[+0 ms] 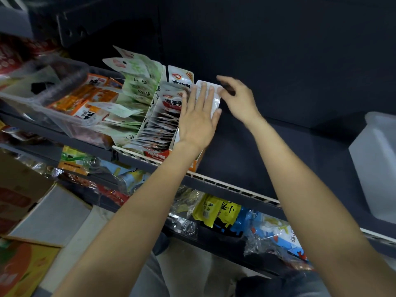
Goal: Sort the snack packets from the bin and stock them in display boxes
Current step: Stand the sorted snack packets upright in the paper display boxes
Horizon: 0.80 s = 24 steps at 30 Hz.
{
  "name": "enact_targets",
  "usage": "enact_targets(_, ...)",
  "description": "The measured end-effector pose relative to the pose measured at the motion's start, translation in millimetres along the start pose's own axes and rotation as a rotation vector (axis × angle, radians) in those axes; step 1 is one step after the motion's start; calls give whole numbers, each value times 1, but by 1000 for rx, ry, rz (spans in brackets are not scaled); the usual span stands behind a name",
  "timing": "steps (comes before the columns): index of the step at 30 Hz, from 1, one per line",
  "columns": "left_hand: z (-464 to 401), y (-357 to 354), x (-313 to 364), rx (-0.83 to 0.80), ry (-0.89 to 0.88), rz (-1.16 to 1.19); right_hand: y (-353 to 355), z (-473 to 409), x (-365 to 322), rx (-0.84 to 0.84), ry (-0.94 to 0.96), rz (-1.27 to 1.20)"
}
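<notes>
Pressing flat-fingered, the left hand [198, 123] steadies the white packets [211, 97] at the display box's [150, 116] three o'clock, right hand [235, 97] hovering loose and empty — next, squaring them upright.

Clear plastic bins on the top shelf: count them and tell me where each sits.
2. One clear plastic bin holding orange packets sits at the left; another stands at the far right edge, partly cut off. More may lie outside the view.

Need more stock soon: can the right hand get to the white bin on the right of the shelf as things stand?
Probably yes. The right hand holds nothing, and the dark shelf between it and the white bin looks bare, with nothing visibly blocking.
</notes>
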<state>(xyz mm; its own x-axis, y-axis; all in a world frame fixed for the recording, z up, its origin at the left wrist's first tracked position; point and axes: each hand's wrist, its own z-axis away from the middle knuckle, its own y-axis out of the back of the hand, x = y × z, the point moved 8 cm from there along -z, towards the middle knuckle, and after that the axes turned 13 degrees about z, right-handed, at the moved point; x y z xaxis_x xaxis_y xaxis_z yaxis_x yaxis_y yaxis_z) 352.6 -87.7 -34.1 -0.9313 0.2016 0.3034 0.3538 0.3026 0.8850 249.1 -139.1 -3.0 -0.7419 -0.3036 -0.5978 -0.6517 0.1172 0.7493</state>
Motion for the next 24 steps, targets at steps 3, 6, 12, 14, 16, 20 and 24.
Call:
enact_targets(3,1,-5,5,-43,-69,101,5,14,10,105,-15,-76)
enact_targets(6,1,-1,2,-30,-72,143,1,24,8,111,42,-49)
enact_targets(12,-14,13,2,25,0,109,11,23,10,186,-27,-63)
enact_targets(14,-21,11,5,18,16,67,12,22,9,183,-36,-24)
enact_targets(16,-23,7,5,6,42,24,12,19,8,166,-34,40)
enact_targets(20,-22,1,8,-3,34,-9,10,17,6,90,-15,89)
enact_targets(24,-22,9,9,-12,6,45,14,22,1,64,1,94)
